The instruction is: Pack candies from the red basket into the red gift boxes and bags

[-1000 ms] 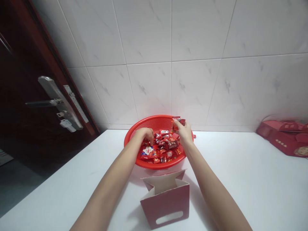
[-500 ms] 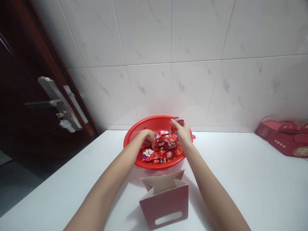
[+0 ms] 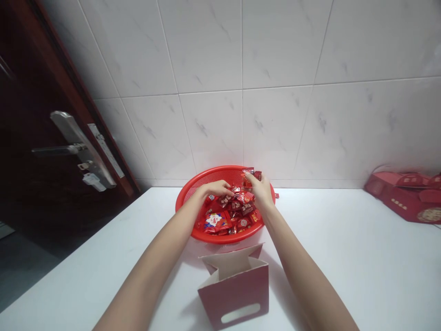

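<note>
A red oval mesh basket (image 3: pixel 184 198) holds several red-wrapped snacks, among them a larger packet with a white and blue print (image 3: pixel 216 219). My right hand (image 3: pixel 259 186) is over the basket's right back side, its fingers closed on small red packets (image 3: pixel 247 179). At the middle of the basket my left hand (image 3: pixel 218 187) has its thumb and fingers pinched at a dark red packet (image 3: pixel 225 200). Close to the basket's front stands a dull red paper box (image 3: pixel 237 292), its top open and a handle slot in its raised flap.
Red gift boxes (image 3: pixel 399 197) stand on the white table (image 3: pixel 344 239) at the far right. A tiled wall (image 3: pixel 275 128) rises behind the table. To the left is a dark door (image 3: pixel 31 105) with a metal handle.
My left hand has risen slightly and shifted right, and a dark red packet now shows at its fingertips. The larger packet lies a little more to the right. My right hand still holds its packets.
</note>
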Demonstrator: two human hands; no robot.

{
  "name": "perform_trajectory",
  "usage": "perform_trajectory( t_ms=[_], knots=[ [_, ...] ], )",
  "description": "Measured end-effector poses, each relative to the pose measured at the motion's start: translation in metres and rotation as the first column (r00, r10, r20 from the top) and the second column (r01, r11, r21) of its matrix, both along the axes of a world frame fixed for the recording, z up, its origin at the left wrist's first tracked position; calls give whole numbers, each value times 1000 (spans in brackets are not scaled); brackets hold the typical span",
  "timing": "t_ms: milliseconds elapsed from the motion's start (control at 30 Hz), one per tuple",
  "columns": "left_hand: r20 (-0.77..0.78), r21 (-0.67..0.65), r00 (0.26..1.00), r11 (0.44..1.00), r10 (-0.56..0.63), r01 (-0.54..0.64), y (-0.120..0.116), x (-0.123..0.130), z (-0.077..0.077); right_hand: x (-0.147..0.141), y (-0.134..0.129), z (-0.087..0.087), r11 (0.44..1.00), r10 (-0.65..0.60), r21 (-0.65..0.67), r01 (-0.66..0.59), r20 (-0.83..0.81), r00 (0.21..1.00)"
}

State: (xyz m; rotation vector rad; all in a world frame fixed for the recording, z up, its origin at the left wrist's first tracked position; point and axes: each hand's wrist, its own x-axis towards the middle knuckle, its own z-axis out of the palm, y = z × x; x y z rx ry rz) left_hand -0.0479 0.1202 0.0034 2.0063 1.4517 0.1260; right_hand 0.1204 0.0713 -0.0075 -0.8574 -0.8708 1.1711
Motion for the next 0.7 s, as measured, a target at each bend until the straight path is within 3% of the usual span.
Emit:
perform_trajectory(
  t_ms=[133,233,300,367,567,700],
  knots=[
    [-115,105,991,993,68,-56,-1,-4,0,0,0,-1,1000,1,7,-1,8,1000],
    [-166,-138,986,990,-29,6,-4,-1,0,0,1,-2,1000,1,17,-1,10,1000],
    [-207,-346,974,938,-88,11,-8,4,0,0,1,-2,1000,-4,18,4,11,1000],
    [-279,-418,953,908,-117,-10,-12,11,-2,0,1,-3,1000,-9,13,8,15,1000],
    [-433,-423,866,905,-248,48,-13,20,-8,1,1,-2,1000,-8,-3,8,12,1000],
    [-209,-252,971,966,-117,62,-8,5,-1,0,1,-1,1000,-7,7,7,11,1000]
  ],
)
